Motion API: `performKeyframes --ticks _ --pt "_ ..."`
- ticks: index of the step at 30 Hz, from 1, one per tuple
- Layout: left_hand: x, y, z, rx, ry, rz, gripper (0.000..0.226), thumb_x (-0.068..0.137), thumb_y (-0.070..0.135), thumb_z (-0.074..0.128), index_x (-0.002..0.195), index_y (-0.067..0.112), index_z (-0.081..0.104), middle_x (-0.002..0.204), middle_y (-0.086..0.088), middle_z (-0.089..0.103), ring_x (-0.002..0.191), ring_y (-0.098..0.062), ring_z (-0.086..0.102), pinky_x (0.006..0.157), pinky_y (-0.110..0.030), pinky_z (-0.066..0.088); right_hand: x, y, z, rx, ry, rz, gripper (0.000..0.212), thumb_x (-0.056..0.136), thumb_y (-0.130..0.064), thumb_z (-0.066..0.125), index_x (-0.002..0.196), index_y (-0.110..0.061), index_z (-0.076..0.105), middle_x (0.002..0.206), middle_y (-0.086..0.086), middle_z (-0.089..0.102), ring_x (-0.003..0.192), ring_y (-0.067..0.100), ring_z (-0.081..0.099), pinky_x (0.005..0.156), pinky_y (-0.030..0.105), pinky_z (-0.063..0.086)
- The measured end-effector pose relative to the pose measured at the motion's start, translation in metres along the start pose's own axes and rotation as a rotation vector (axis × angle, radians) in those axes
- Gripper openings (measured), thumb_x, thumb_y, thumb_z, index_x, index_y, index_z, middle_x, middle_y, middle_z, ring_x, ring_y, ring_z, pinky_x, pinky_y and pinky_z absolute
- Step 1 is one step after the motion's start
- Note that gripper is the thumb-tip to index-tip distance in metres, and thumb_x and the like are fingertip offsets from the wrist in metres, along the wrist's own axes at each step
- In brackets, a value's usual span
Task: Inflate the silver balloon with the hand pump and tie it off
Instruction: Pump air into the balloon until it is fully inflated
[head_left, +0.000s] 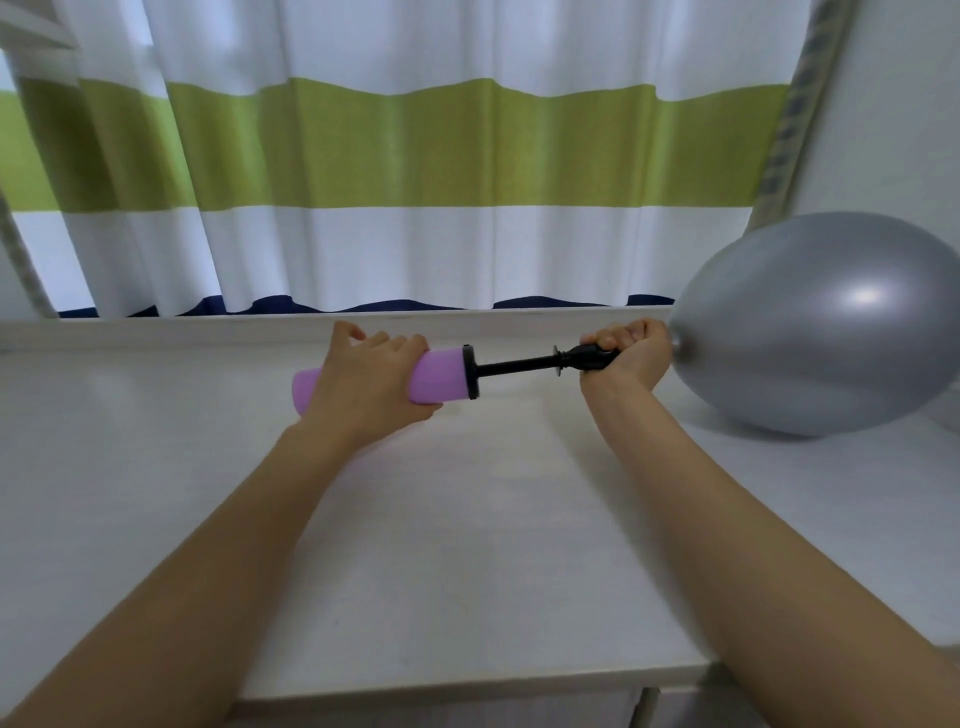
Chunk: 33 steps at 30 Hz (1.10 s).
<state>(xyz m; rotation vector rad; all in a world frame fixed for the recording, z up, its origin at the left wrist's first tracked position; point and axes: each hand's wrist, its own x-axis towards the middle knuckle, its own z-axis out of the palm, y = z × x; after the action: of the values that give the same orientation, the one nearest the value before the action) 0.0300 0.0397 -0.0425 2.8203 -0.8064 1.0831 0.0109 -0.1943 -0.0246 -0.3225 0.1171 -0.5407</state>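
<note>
A large inflated silver balloon (821, 327) lies at the right, its underside near the white tabletop (467, 519). A hand pump lies level above the table: a purple barrel (441, 376) and a black rod with a nozzle end (524, 364) drawn partly out. My left hand (363, 379) grips the purple barrel. My right hand (626, 351) is curled round the pump's black nozzle end, right where the balloon's neck meets it; the neck itself is hidden under my fingers.
A white curtain with a green band (415, 145) hangs behind the table's raised back edge (311, 325). A white wall stands at the far right behind the balloon. The table's front edge runs across the bottom of the view.
</note>
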Motion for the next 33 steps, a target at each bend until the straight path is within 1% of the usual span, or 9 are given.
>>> performKeyframes --ticks 3,7,11,15,18,22,26,30,33 --pt "0.003 0.021 0.000 0.008 0.025 0.044 0.045 0.070 0.052 0.063 0.097 0.017 0.055 0.084 0.001 0.065 0.078 -0.023 0.058 0.088 -0.040 0.026 -0.005 0.008 0.002 -0.013 -0.034 0.032 0.035 0.087 -0.012 0.034 0.054 -0.020 0.024 0.037 -0.008 0.024 0.030 0.011 0.025 0.042 0.019 0.031" --pt "0.006 0.038 0.001 0.004 0.071 0.051 0.046 0.069 0.053 0.062 0.095 0.016 0.056 0.082 0.000 0.066 0.074 -0.024 0.059 0.086 -0.039 0.027 -0.012 0.020 0.006 -0.039 -0.074 0.062 0.036 0.088 -0.012 0.037 0.055 -0.020 0.024 0.036 -0.008 0.024 0.029 0.011 0.024 0.041 0.018 0.030" --pt "0.006 0.041 0.003 -0.003 0.082 0.055 0.044 0.069 0.052 0.062 0.093 0.016 0.057 0.080 0.000 0.065 0.072 -0.024 0.059 0.085 -0.039 0.030 -0.011 0.018 0.005 -0.071 -0.066 0.080 0.035 0.087 -0.012 0.036 0.055 -0.020 0.023 0.036 -0.007 0.023 0.030 0.012 0.024 0.042 0.019 0.030" --pt "0.007 0.030 0.005 -0.015 0.087 0.053 0.042 0.068 0.048 0.065 0.093 0.016 0.056 0.079 0.001 0.065 0.071 -0.024 0.058 0.084 -0.040 0.032 -0.008 0.011 0.006 -0.086 -0.070 0.062 0.037 0.086 -0.011 0.036 0.054 -0.020 0.021 0.036 -0.007 0.021 0.030 0.013 0.024 0.046 0.022 0.030" --pt "0.002 0.011 0.005 -0.006 0.068 0.034 0.041 0.066 0.046 0.068 0.095 0.019 0.056 0.080 0.002 0.065 0.072 -0.023 0.058 0.084 -0.042 0.033 -0.005 0.005 0.004 -0.079 -0.042 0.037 0.035 0.084 -0.008 0.032 0.053 -0.020 0.021 0.036 -0.006 0.022 0.030 0.013 0.024 0.047 0.022 0.030" --pt "-0.006 -0.016 0.004 0.003 0.034 -0.031 0.040 0.066 0.043 0.070 0.097 0.022 0.056 0.084 0.003 0.065 0.077 -0.023 0.057 0.087 -0.043 0.031 0.002 -0.006 0.000 -0.021 0.006 0.014 0.034 0.084 -0.009 0.031 0.053 -0.020 0.022 0.036 -0.007 0.023 0.030 0.013 0.025 0.044 0.019 0.031" --pt "-0.013 -0.035 0.004 -0.015 0.010 -0.093 0.040 0.066 0.041 0.071 0.098 0.024 0.055 0.085 0.005 0.064 0.079 -0.022 0.056 0.089 -0.044 0.030 0.008 -0.013 -0.004 0.008 0.056 -0.013 0.034 0.084 -0.009 0.032 0.054 -0.020 0.022 0.036 -0.007 0.023 0.030 0.013 0.025 0.045 0.018 0.030" --pt "-0.010 -0.033 0.000 -0.033 -0.012 -0.095 0.040 0.068 0.046 0.069 0.099 0.025 0.055 0.085 0.006 0.063 0.081 -0.021 0.056 0.090 -0.043 0.029 0.009 -0.011 -0.004 0.021 0.067 -0.027 0.033 0.084 -0.009 0.032 0.055 -0.020 0.022 0.036 -0.008 0.023 0.029 0.013 0.025 0.044 0.016 0.030" --pt "-0.003 -0.017 -0.003 -0.012 0.003 -0.034 0.042 0.068 0.048 0.069 0.098 0.021 0.055 0.086 0.003 0.064 0.080 -0.023 0.057 0.088 -0.042 0.028 0.005 -0.007 -0.002 0.032 0.050 -0.027 0.033 0.084 -0.010 0.032 0.055 -0.021 0.022 0.036 -0.008 0.023 0.029 0.012 0.025 0.043 0.017 0.031"
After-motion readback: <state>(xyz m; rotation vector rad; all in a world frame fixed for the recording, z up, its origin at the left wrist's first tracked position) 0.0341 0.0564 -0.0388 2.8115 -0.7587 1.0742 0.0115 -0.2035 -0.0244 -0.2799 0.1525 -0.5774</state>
